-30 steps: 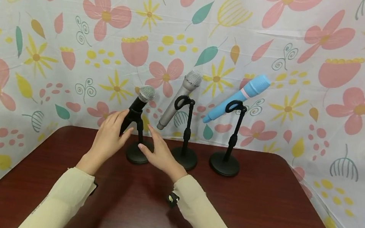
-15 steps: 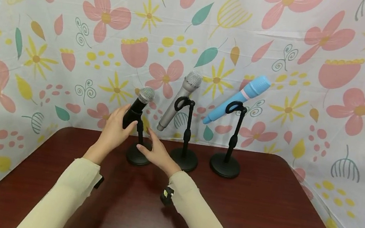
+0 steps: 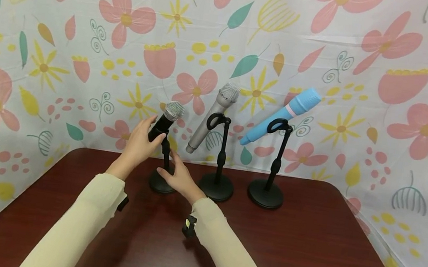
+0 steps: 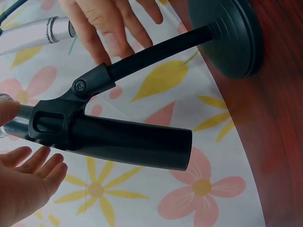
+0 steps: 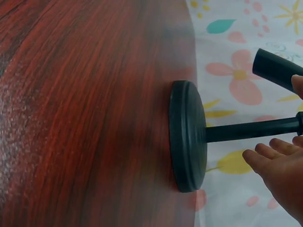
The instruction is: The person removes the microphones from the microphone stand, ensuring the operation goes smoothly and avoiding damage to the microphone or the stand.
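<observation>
A black microphone with a silver mesh head sits tilted in the clip of a black desk stand. My left hand is around its body, thumb on the near side and fingers on the other. In the left wrist view the microphone lies between the thumb and the curved fingers of the left hand; how firmly they press is unclear. Beside the stand's pole is my right hand, fingers extended. The right wrist view has the right hand close to the pole; contact is unclear.
To the right, a grey microphone and a blue microphone rest tilted in two more black stands, the middle stand and the right stand. A dark red wooden table carries everything. A flowered cloth hangs behind.
My left hand has moved up and right along the black microphone, its thumb now higher on the body. The right hand has shifted slightly left toward the pole. The microphones stay put.
</observation>
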### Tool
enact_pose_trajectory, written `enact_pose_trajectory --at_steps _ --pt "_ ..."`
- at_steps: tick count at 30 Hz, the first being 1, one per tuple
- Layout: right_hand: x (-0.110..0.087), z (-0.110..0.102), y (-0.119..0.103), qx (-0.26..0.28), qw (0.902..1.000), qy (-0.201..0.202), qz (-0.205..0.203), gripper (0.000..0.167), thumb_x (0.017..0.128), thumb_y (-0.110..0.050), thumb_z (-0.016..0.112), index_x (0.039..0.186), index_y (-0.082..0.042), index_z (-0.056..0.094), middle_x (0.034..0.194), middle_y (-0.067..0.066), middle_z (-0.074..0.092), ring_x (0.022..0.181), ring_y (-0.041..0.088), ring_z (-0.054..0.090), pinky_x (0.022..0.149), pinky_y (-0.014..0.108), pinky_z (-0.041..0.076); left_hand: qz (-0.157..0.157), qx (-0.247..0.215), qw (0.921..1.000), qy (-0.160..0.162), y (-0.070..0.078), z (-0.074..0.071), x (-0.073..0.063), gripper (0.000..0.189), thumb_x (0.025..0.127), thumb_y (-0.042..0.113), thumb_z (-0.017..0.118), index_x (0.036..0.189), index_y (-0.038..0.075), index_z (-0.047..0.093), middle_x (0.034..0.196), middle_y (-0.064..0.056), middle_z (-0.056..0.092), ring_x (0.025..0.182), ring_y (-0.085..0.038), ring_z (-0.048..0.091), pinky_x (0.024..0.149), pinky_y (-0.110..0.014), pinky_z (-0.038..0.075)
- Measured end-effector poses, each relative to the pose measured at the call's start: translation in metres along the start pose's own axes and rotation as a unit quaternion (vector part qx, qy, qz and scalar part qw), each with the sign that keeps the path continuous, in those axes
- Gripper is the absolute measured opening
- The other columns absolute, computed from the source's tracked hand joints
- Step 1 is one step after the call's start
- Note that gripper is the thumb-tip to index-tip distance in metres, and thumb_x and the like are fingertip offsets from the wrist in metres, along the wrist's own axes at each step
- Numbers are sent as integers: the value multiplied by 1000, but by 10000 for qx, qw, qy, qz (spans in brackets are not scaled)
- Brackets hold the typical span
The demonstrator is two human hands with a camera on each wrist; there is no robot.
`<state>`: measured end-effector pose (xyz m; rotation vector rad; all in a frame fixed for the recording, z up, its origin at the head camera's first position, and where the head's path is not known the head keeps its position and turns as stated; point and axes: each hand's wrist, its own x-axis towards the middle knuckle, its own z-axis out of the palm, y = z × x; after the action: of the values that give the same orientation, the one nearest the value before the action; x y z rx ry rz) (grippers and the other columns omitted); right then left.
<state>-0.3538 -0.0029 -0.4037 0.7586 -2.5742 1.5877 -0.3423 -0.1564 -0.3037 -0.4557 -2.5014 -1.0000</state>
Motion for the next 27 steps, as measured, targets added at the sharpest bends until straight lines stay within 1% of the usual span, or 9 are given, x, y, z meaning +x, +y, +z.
enact_pose_trajectory --at_steps 3,7,11,15,19,22,27 --pt "2 2 2 -90 9999 -17 94 77 96 -29 60 155 -7 14 153 17 31 134 33 41 106 48 37 -135 1 9999 -69 0 1 3 64 98 23 57 150 2 27 147 -23 35 134 -39 34 107 -57 30" --pt "4 4 6 -131 9996 -55 243 77 96 -31 60 155 -10 14 150 16 36 133 29 43 106 48 37 -146 -43 9999 -48 -1 3 6 63 98 23 58 149 0 29 145 -24 37 132 -40 36 106 -57 31" --pt "4 8 10 -128 9994 -41 315 77 96 -31 61 155 -11 15 147 16 41 131 28 46 105 47 39 -196 -155 9997 -12 -3 6 7 62 97 23 59 147 -2 32 142 -27 40 129 -42 38 104 -58 32" --pt "5 11 12 22 9998 7 212 75 96 -25 61 154 -9 16 141 18 46 127 31 48 103 47 41 -329 -278 9990 75 -4 8 6 60 97 25 58 146 -1 35 141 -26 40 128 -43 39 104 -58 33" --pt "6 12 14 205 9997 132 -31 70 96 -18 61 152 -7 20 137 21 49 126 34 50 101 47 43 -380 -330 9985 235 -4 10 7 58 97 27 58 145 0 39 138 -26 43 126 -42 41 101 -57 36" --pt "7 12 15 256 9992 275 -153 64 96 -13 60 149 -7 25 132 20 52 123 33 53 98 46 46 -326 -339 9983 349 -2 11 8 56 97 27 59 143 1 42 135 -25 46 123 -41 44 99 -56 38" --pt "7 14 17 213 9985 487 -165 56 96 -10 59 145 -10 32 127 18 56 119 30 57 94 42 49 -153 -406 9979 483 -1 13 6 52 96 24 61 139 0 47 129 -25 50 116 -41 48 93 -54 42"
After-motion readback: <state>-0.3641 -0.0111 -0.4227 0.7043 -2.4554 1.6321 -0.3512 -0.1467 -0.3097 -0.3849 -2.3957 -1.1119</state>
